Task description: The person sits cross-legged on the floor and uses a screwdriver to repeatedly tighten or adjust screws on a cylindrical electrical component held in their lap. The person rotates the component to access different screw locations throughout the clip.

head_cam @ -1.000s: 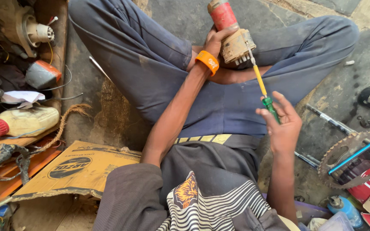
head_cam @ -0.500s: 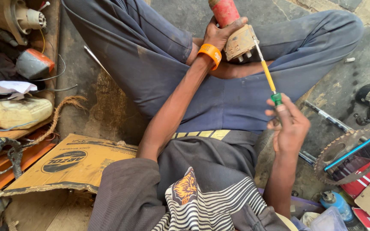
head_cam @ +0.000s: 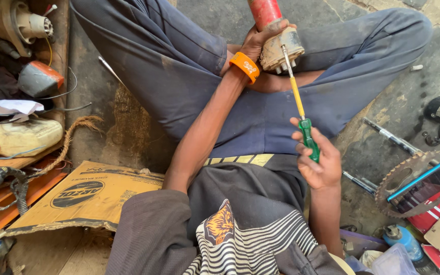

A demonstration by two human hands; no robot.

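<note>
I sit cross-legged on the floor. My left hand (head_cam: 259, 42), with an orange wristband (head_cam: 244, 66), grips a dirty cream motor housing (head_cam: 283, 50) with a red body (head_cam: 263, 11) above my lap. My right hand (head_cam: 323, 168) holds the green handle of a screwdriver (head_cam: 296, 97). Its yellow shaft slants up and its tip rests on the housing's lower end face.
A printed cardboard sheet (head_cam: 87, 196) lies at my left knee. Further left are a plastic bottle with a red cap (head_cam: 21, 137), a frayed rope (head_cam: 72, 137) and an orange-grey tool (head_cam: 39, 79). On the right lie a toothed saw blade (head_cam: 408, 178), metal rods (head_cam: 388, 136) and a blue bottle (head_cam: 403, 239).
My right hand has slid slightly down and toward my body with the screwdriver, its tip staying on the housing. My left hand keeps its hold.
</note>
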